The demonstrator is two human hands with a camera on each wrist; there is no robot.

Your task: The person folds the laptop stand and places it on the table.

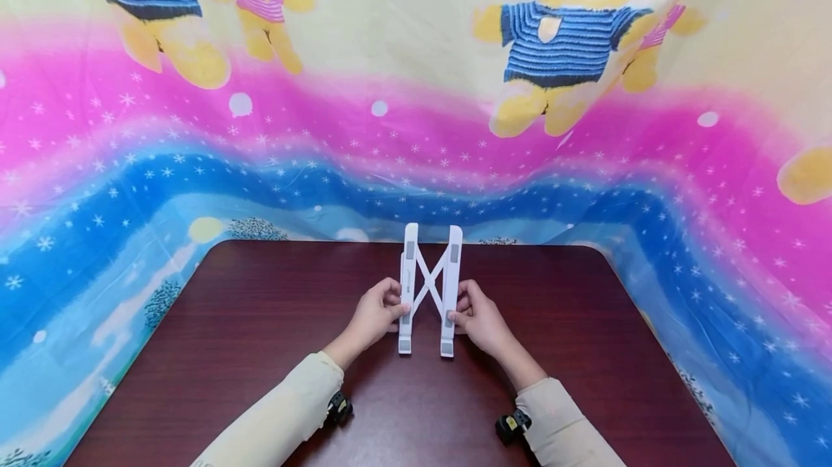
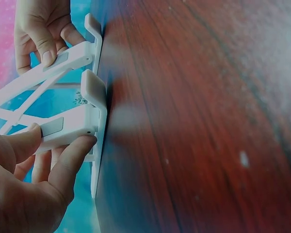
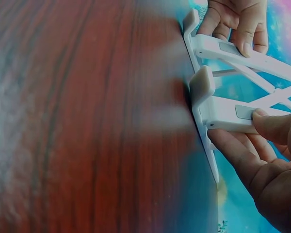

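Note:
A white folding laptop stand [image 1: 430, 281] stands on the table, its two long arms joined by crossed bars. Grey pads lie along the arms, and the near ends turn up into small lips. My left hand [image 1: 377, 310] pinches the left arm, thumb on top by the pad and fingers beneath. On the opposite side my right hand [image 1: 479, 317] grips the right arm in the same way. In the left wrist view the left arm [image 2: 72, 127] slopes up from a flat base bar on the tabletop. The right wrist view shows the right arm [image 3: 233, 114] raised likewise.
The dark red-brown wooden table [image 1: 260, 380] has rounded far corners. Behind and around it hangs a colourful cloth [image 1: 390, 128] printed with bears and snowflakes. A small black camera [image 1: 339, 407] sits at the left cuff, another black camera [image 1: 512, 425] at the right.

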